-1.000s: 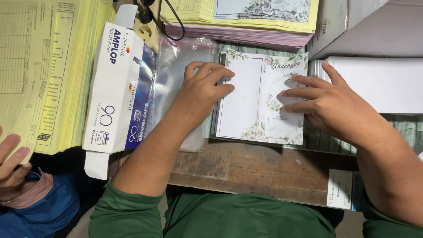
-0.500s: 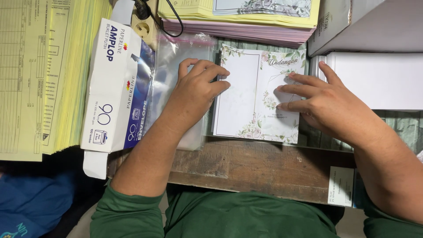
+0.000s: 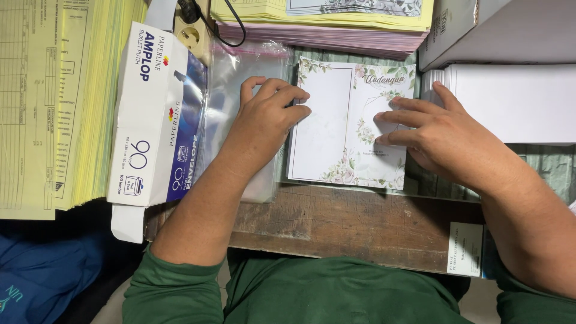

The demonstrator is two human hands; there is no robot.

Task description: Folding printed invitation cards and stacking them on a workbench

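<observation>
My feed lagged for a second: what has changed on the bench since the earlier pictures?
Another person's hand at the lower left edge has gone from view. The left hand still rests on the clear plastic sleeves, the right hand still presses the floral card. The envelope box has not moved.

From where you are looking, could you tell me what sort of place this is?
Probably a small print or stationery shop's packing desk. The left hand rests on clear plastic sleeves, the right hand on a floral card, with an envelope box and stacked yellow forms beside them.
</observation>
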